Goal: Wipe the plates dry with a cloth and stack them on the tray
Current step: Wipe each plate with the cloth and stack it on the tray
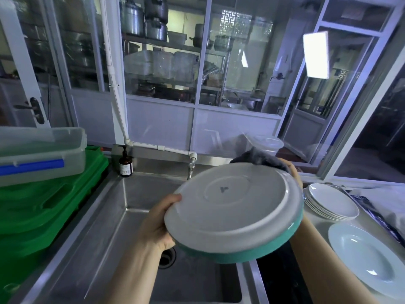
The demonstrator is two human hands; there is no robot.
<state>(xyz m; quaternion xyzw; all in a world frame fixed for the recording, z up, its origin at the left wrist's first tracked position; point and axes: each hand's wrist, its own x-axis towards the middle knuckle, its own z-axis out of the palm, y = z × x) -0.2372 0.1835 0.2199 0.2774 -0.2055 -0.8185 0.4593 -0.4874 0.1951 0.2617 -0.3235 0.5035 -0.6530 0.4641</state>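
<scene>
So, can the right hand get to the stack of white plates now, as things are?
Probably not at once. The right hand holds the grey cloth against the teal-rimmed plate. The stack of white plates lies close beside it, nothing between, but the hand is occupied.

Dim bluish light; bright reflected glare on window (315, 54); edges bowed by wide lens.

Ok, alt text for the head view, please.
Over a steel sink, the left hand holds a teal-rimmed plate underside up while the right hand presses a dark cloth to its far edge. White plates sit stacked at right.
</scene>
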